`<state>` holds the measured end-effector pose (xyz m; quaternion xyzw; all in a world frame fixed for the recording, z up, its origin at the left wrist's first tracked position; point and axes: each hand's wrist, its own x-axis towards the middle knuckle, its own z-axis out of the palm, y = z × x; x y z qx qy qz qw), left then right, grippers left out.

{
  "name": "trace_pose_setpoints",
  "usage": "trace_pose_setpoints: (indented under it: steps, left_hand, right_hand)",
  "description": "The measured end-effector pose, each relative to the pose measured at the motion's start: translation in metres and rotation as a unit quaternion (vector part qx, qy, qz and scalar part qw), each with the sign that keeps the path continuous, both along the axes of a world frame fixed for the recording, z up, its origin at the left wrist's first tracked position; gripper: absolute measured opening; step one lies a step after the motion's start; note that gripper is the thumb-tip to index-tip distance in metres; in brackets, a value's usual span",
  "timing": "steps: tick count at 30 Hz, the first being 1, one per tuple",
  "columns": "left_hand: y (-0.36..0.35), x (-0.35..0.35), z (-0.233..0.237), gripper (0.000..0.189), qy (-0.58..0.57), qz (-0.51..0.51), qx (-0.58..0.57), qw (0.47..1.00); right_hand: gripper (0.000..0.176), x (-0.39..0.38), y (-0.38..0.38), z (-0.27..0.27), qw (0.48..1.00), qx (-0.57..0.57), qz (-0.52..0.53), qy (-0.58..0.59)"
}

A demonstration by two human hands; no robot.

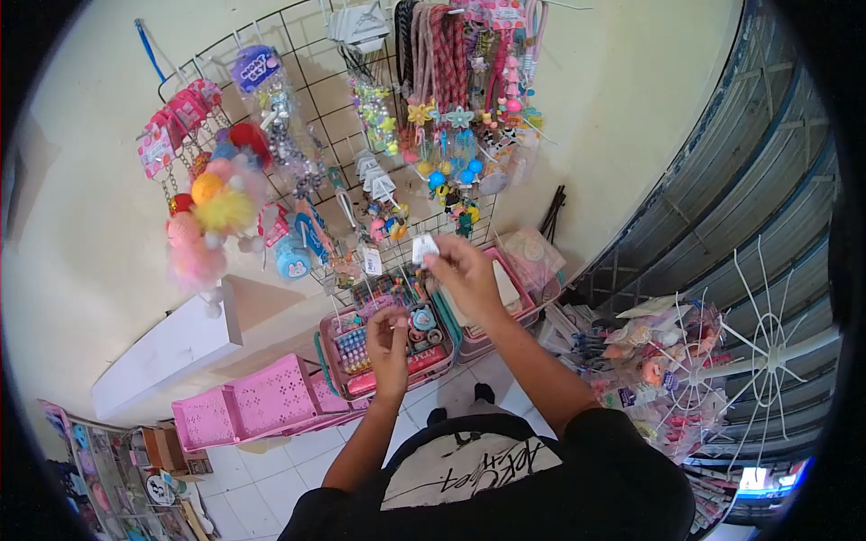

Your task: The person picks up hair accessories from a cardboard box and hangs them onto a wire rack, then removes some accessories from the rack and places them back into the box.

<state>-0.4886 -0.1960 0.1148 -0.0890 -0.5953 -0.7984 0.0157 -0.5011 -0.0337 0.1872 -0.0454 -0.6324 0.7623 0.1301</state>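
Between the thumb and fingers of my right hand is a small white tag card, held up in front of the lower part of the wire grid rack. Whatever hangs from the card, if anything, is hard to see. My left hand is lower, its fingers curled in above a basket of small colourful goods; I cannot make out what is in them. Close to my right hand, figure keychains with white cards hang on the rack. Another white tag hangs left of it.
Fluffy pom-pom keychains and braided straps hang from the rack. Beyond my right wrist stands a pink basket. Packed accessories hang on a white wire stand at the right. A pink shelf is lower left.
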Motion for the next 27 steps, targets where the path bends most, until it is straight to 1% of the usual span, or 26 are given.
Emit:
trace_pose_setpoints:
  steps: [2, 3, 5, 6, 8, 9, 10, 11, 13, 15, 18, 19, 21, 23, 25, 27]
  left_hand:
    - [-0.016, 0.003, -0.021, 0.020, 0.011, -0.040, -0.008, 0.999]
    - [-0.023, 0.007, -0.031, 0.020, 0.011, -0.038, -0.006, 0.999]
    - [-0.038, 0.017, -0.049, 0.021, -0.017, -0.046, -0.006, 0.999]
    - [-0.045, 0.024, -0.054, 0.021, -0.017, -0.042, -0.004, 0.999]
    - [-0.059, 0.038, -0.062, 0.021, -0.066, -0.032, -0.042, 0.996]
    - [-0.064, 0.044, -0.065, 0.021, -0.067, -0.027, -0.041, 0.997]
    - [-0.069, 0.049, -0.068, 0.020, -0.087, -0.016, -0.050, 0.995]
    - [-0.073, 0.053, -0.071, 0.019, -0.108, -0.006, -0.060, 0.992]
    - [-0.078, 0.057, -0.072, 0.019, -0.110, 0.004, -0.056, 0.992]
    - [-0.081, 0.059, -0.073, 0.020, -0.112, 0.013, -0.047, 0.993]
    - [-0.085, 0.058, -0.070, 0.020, -0.102, 0.021, -0.054, 0.993]
    - [-0.086, 0.057, -0.070, 0.020, -0.101, 0.023, -0.053, 0.993]
    - [-0.089, 0.057, -0.072, 0.019, -0.120, 0.012, -0.053, 0.991]
    - [-0.090, 0.057, -0.080, 0.020, -0.125, 0.002, -0.049, 0.991]
    - [-0.091, 0.055, -0.079, 0.021, -0.128, -0.011, -0.048, 0.991]
    - [-0.090, 0.057, -0.079, 0.020, -0.111, -0.021, -0.056, 0.992]
  right_hand:
    - [0.021, -0.019, -0.001, 0.020, 0.985, 0.023, -0.068, 0.155]
    - [0.021, -0.027, -0.001, 0.021, 0.986, 0.024, -0.066, 0.154]
    - [0.028, -0.041, -0.001, 0.020, 0.973, 0.066, -0.078, 0.209]
    - [0.029, -0.044, -0.002, 0.021, 0.966, 0.107, -0.092, 0.216]
    - [0.028, -0.046, -0.007, 0.024, 0.968, 0.096, -0.094, 0.210]
    - [0.027, -0.047, -0.009, 0.025, 0.970, 0.085, -0.101, 0.203]
    - [0.028, -0.055, -0.007, 0.017, 0.958, 0.134, -0.121, 0.224]
    - [0.028, -0.057, -0.008, 0.014, 0.958, 0.133, -0.116, 0.225]
    - [0.029, -0.058, -0.014, 0.013, 0.933, 0.211, -0.156, 0.246]
    - [0.029, -0.058, -0.015, 0.008, 0.924, 0.223, -0.166, 0.261]
    - [0.027, -0.057, -0.019, 0.008, 0.888, 0.287, -0.222, 0.281]
    - [0.027, -0.061, -0.020, 0.010, 0.888, 0.287, -0.221, 0.283]
    - [0.028, -0.074, -0.021, 0.014, 0.926, 0.232, -0.196, 0.223]
    - [0.029, -0.096, -0.020, 0.014, 0.915, 0.245, -0.209, 0.242]
    - [0.031, -0.110, -0.019, 0.014, 0.891, 0.270, -0.224, 0.287]
    - [0.034, -0.105, -0.017, 0.007, 0.888, 0.284, -0.232, 0.276]
